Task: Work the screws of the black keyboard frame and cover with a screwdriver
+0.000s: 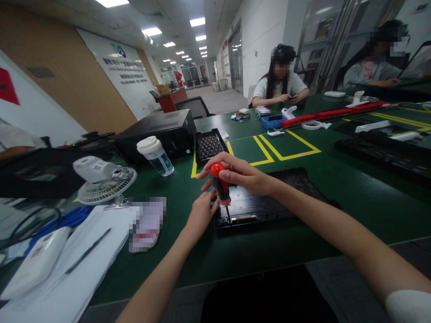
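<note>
A black flat panel lies on the green table. My right hand is wrapped round the red and black handle of a screwdriver, which stands nearly upright. Its shaft meets the panel near the front left corner, beside a narrow light strip. At the panel's left edge is my left hand, its fingers curled near the screwdriver's lower end; whatever lies between those fingertips is too small to tell.
Behind the panel sits a black tray with a bumpy grid, beside yellow tape. To the left are a clear bottle, a white fan, a phone and papers. A person sits across the table.
</note>
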{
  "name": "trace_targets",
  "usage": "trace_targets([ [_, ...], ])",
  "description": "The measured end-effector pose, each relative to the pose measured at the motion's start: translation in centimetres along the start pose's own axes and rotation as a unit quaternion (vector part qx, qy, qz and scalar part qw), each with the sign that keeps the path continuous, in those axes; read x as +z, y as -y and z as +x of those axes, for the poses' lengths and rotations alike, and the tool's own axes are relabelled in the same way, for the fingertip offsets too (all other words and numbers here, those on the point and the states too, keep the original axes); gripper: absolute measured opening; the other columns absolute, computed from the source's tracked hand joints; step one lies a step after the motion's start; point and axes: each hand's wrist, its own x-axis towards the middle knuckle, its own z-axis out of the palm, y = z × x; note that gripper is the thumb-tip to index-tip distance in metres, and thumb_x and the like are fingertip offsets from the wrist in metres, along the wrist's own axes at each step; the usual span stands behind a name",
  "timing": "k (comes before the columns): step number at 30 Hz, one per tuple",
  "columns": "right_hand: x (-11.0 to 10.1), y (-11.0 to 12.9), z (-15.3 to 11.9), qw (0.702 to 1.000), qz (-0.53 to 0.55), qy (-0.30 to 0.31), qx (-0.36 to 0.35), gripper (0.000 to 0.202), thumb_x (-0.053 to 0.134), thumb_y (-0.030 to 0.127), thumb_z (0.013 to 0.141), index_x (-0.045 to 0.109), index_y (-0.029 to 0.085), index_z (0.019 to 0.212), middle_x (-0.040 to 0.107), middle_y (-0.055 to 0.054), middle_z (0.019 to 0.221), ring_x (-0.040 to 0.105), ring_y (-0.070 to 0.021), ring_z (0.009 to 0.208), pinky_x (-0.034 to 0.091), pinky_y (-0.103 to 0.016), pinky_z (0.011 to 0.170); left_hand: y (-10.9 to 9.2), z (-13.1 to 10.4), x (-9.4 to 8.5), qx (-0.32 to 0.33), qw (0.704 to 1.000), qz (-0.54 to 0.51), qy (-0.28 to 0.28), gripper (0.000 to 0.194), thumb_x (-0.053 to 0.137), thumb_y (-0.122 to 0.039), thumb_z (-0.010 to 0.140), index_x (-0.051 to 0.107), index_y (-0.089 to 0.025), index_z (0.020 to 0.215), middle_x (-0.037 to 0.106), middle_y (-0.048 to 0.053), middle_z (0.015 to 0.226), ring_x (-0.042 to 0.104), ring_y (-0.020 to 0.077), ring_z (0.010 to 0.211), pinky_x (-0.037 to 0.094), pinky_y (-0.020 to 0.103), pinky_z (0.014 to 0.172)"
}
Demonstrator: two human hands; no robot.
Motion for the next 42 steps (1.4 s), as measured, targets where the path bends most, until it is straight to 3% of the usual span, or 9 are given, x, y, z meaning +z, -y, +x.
trace_targets([
  [13,-0.14,0.09,-0.09,1.000,-0.022,-0.012,-0.010,0.024,0.052,0.028,0.089,0.044,0.014,0.107,0.063,-0.008,0.096,0.065,-0.0123,0.081,0.055,-0.030,0.075,0.18,-0.08,0.12,0.002,1.000,-0.012,-0.003,0.018,0.053,-0.018,0.081,0.059,-0.017,0.098,0.063,0.007,0.093,0.061,0.0196,0.085,0.048,0.032,0.078],
  [33,0.14,0.26,-0.21,0.997,-0.066,-0.026,-0.016,0.024,0.058,0.025,0.085,0.042,0.014,0.100,0.061,-0.005,0.090,0.064,-0.0096,0.081,0.052,-0.021,0.070,0.18,-0.08,0.06,-0.005,1.000,0.009,0.009,0.014,0.052,-0.017,0.081,0.058,-0.018,0.094,0.061,0.005,0.084,0.061,0.0192,0.079,0.047,0.029,0.072],
  [42,0.36,0.24,-0.18,0.994,-0.097,-0.037,-0.027,0.025,0.061,0.026,0.082,0.041,0.015,0.093,0.056,0.000,0.082,0.059,-0.0071,0.070,0.047,-0.017,0.059,0.00,-0.16,-0.14,-0.004,1.000,0.006,0.002,0.012,0.050,-0.016,0.082,0.058,-0.017,0.090,0.061,0.006,0.084,0.062,0.0194,0.080,0.047,0.028,0.071],
])
